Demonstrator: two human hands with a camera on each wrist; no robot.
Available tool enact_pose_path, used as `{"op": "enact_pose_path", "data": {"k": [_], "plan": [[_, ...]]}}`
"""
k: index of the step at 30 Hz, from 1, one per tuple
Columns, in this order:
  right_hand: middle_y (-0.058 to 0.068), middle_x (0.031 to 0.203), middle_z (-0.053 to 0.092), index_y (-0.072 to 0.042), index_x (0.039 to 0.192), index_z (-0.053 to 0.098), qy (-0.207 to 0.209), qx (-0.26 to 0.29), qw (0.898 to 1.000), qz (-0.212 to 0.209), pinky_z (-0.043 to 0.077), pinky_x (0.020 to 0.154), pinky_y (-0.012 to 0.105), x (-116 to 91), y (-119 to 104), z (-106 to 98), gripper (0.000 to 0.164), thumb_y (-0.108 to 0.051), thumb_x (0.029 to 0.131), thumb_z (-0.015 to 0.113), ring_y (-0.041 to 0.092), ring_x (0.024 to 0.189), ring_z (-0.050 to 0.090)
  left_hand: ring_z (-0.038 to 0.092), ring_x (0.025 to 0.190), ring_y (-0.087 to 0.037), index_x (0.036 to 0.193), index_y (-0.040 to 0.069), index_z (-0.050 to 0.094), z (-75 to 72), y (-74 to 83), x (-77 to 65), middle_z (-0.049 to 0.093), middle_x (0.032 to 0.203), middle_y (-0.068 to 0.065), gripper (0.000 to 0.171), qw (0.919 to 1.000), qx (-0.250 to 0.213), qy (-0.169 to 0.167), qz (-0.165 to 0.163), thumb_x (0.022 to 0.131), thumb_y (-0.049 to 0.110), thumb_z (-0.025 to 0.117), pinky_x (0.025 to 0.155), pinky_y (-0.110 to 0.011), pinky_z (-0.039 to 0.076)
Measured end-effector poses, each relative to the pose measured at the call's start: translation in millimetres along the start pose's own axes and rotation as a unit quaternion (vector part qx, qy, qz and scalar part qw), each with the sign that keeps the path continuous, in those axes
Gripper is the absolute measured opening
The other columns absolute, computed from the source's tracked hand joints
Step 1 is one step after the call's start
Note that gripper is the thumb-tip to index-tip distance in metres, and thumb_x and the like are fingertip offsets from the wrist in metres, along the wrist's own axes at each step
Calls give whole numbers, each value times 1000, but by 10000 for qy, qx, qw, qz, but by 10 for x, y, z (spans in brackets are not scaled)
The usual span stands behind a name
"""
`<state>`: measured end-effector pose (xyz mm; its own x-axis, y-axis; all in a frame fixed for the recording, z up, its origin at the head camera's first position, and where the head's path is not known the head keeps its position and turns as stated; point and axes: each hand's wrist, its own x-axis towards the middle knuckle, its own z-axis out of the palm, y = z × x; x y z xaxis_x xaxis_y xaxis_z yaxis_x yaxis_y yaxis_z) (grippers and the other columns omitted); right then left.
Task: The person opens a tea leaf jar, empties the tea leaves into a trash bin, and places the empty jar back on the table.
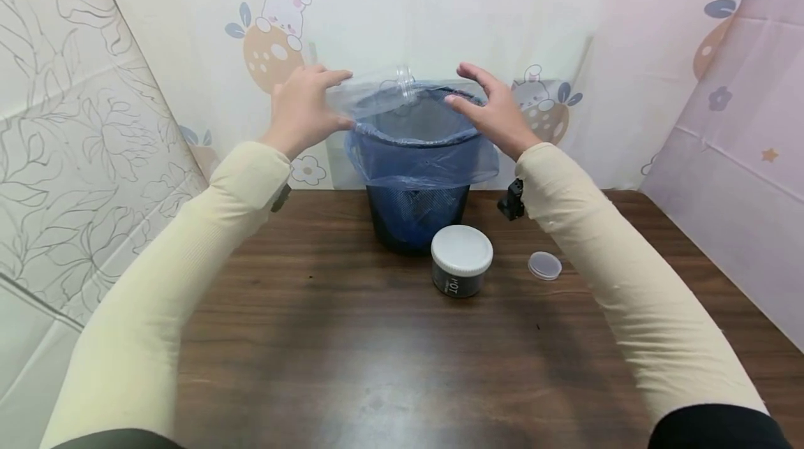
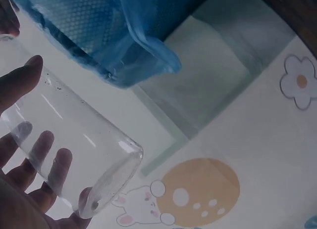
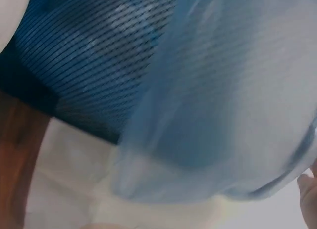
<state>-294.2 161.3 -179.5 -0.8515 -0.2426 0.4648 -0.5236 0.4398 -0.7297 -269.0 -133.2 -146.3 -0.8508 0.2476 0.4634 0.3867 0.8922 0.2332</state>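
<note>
Jar [image 1: 372, 94], clear, near-level by the bin [image 1: 414, 211] mouth, upper centre.
Left hand [image 1: 306, 110] grip wraps it; right hand [image 1: 497, 112] grip wide, nothing held. Best keep the neck off the loose bag [image 1: 430, 164]. Dark wood tabletop [image 1: 301, 365], white-lidded tub [image 1: 461, 260] below centre, printed cloth [image 1: 440, 9] behind.

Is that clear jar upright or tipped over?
Tipped: the clear jar lies nearly sideways in the left hand, its threaded mouth pointing toward the right hand.
</note>
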Motion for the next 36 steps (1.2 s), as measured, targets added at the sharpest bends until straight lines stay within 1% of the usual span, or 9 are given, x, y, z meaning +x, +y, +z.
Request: {"op": "enact_pose_path", "data": {"k": [3,7,12,16,18,23,25,33,36], "plan": [[4,149,37,-13,148,33,-226,115,9993,-279,19,110,24,3,-126,75,68,-27,90,65,7,137,27,46,121,-26,139,21,51,4,16,-54,54,134,-6,75,9987,-504,56,-2,73,31,84,95,-48,35],[8,146,42,-8,147,35,-535,811,9946,-356,28,107,25,-2,-293,194,65,-19,90,66,13,134,37,51,116,-23,138,19,52,53,44,-130,58,128,-6,74,9899,-1407,148,6,72,26,84,94,-39,40],[12,140,48,-5,144,39,-592,2048,9764,-340,39,100,32,-39,-455,308,59,-10,91,63,19,126,49,55,110,-26,135,13,55,148,97,-227,61,123,-10,72,9641,-2639,291,77,70,20,87,89,-37,45],[13,138,50,0,142,41,-451,2819,9572,-467,40,100,33,-78,-551,366,56,-3,90,62,21,122,52,58,108,-25,135,12,55,208,132,-308,63,120,-10,73,9464,-3222,237,-3,69,19,87,84,-36,49],[15,134,54,2,139,44,-385,2990,9518,-564,41,99,33,-98,-592,395,54,-1,89,63,22,120,54,59,108,-24,135,11,55,241,141,-351,63,120,-11,73,9399,-3411,158,0,70,19,86,82,-37,50],[17,125,60,5,134,50,-313,2912,9522,-870,44,96,35,-151,-667,468,49,1,87,64,23,115,58,60,108,-23,135,10,54,347,155,-478,63,119,-10,69,9227,-3854,-119,-1,73,19,84,84,-41,50],[17,124,61,5,133,51,-310,2769,9560,-921,45,94,34,-175,-682,492,48,1,87,64,23,113,59,60,108,-23,135,10,53,396,162,-531,62,119,-9,68,9170,-3984,-207,-9,75,20,83,86,-43,50],[13,118,65,0,128,58,-343,2120,9757,-438,49,88,32,-281,-644,566,45,-4,85,70,19,108,62,60,106,-24,129,9,56,587,156,-684,62,118,-9,61,9029,-4264,-518,-168,75,18,82,84,-43,50],[12,119,65,-1,128,58,-393,1991,9784,-393,50,87,32,-320,-611,603,46,-5,84,71,19,106,63,59,108,-25,130,7,54,634,151,-736,60,122,-9,62,8997,-4306,-675,-239,75,15,81,85,-43,50]]}}
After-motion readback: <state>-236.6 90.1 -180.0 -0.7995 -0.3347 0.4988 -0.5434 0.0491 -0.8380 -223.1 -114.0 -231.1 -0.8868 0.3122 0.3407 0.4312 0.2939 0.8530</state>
